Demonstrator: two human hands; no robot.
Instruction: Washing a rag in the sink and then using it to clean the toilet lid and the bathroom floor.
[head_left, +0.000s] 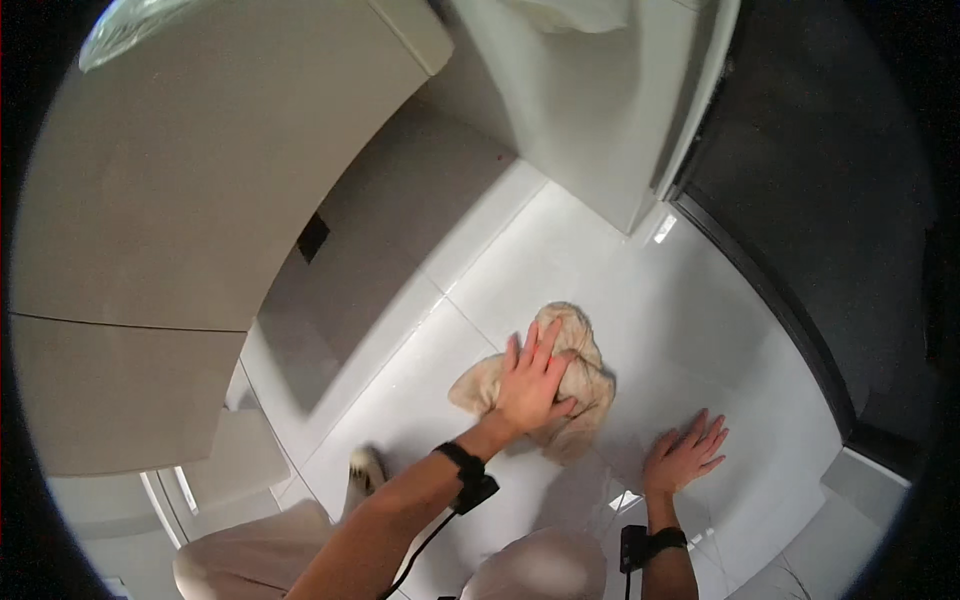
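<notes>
A crumpled beige cloth (577, 375) lies on the glossy white tiled floor (517, 262). Palm down, my left hand (529, 386) holds it against the tiles, with fingers spread over its folds. The part of the cloth beneath the palm is hidden. To the right, apart from the cloth, my right hand (686, 455) rests on the bare floor with its fingers apart and nothing in it. Each wrist wears a black strap with a small box and a cable.
A grey-beige cabinet (172, 187) overhangs a recess on the left. White panel (585, 127) stands at the back, beside a dark panel (817, 187) with a black bottom frame (780, 307). My knee (540, 566) and a shoe (365, 472) are near the bottom.
</notes>
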